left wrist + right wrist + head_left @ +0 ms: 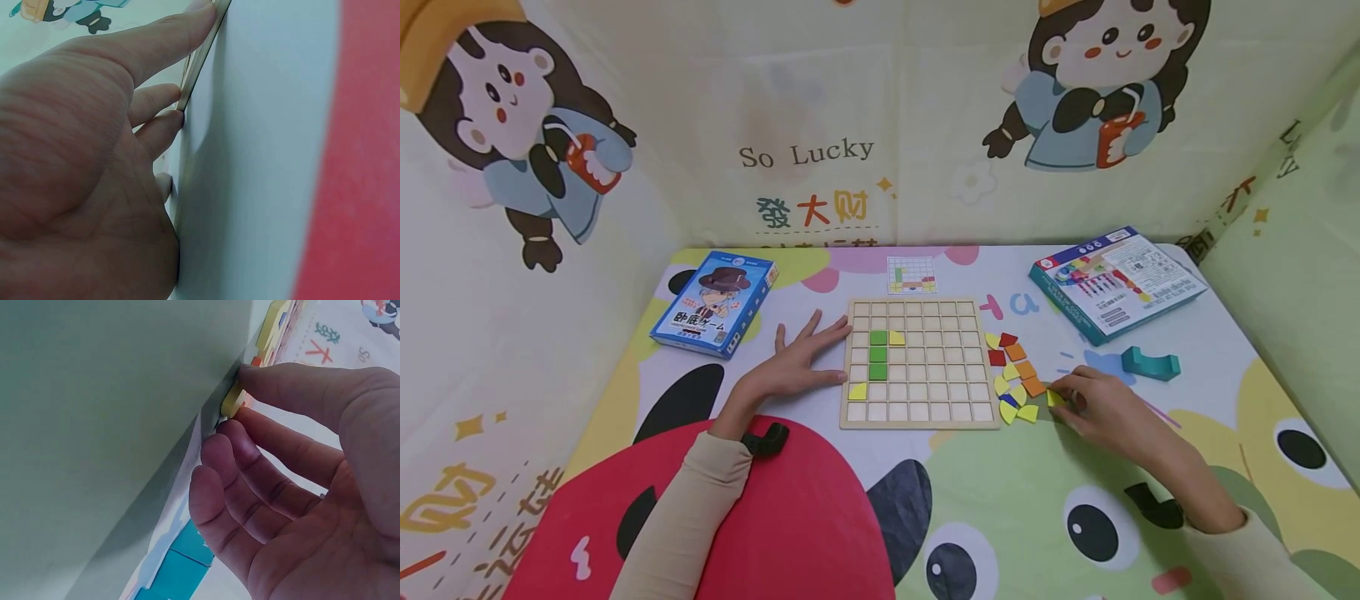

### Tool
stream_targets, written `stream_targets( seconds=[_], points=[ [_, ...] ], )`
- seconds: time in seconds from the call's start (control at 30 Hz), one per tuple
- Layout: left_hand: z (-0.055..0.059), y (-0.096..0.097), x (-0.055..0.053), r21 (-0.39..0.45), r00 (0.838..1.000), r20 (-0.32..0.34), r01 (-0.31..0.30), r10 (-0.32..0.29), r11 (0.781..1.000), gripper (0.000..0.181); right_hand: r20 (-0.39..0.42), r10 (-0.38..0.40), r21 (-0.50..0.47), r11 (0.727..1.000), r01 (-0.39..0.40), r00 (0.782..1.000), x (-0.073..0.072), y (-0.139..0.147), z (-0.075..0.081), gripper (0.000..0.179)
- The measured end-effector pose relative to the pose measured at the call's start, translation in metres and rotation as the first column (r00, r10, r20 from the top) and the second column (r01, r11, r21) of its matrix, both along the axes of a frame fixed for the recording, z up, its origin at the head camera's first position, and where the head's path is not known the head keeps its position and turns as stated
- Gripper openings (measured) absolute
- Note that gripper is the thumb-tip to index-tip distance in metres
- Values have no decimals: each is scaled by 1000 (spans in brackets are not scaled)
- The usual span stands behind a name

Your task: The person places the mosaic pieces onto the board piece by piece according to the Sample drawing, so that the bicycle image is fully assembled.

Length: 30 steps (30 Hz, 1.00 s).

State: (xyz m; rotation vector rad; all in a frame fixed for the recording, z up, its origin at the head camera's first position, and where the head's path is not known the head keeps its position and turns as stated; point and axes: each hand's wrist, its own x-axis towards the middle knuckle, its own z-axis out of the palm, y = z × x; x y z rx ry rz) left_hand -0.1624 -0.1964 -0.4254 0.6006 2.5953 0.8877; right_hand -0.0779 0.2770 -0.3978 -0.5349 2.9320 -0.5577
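Observation:
A wooden grid board (920, 427) lies mid-table. Three green square tiles (877, 354) stand in one column, with a yellow quarter-round tile (897, 337) beside the top one and another yellow tile (857, 392) lower left. My left hand (786, 367) lies flat with fingers spread, its fingertips and thumb touching the board's left edge. To the right of the board, my right hand (1101, 408) pinches a yellow quarter-round tile (232, 403) between thumb and index finger, its other fingers bent. Next to it spreads a loose group of yellow (1007, 412), orange (1033, 387), red (996, 357) and blue (1009, 400) tiles.
Behind the board lies a small printed pattern card (917, 265). A blue game box (715, 304) is at the back left, and a flat teal box (1120, 283) at the back right. A teal curved block (1150, 364) sits beyond my right hand. Printed cloth walls enclose the table.

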Motion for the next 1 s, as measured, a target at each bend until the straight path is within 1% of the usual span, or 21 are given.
stream_targets(
  seconds=[0.27,0.5,0.77,1.0],
  points=[
    [0,0,0,7,1000,2,-3,3,1000,87,9,-6,0,1000,6,1000,-2,1,-1,30],
    [-2,0,-1,-1,1000,-4,-2,2,1000,87,-5,-12,6,1000,13,1000,-1,2,0,26],
    [-1,0,0,-3,1000,-6,0,0,1000,87,-10,-17,23,1000,17,1000,0,-3,7,27],
    [-1,0,0,0,1000,-3,0,0,1000,87,-2,-1,15,1000,1,1000,-4,-14,13,28]
  ],
)
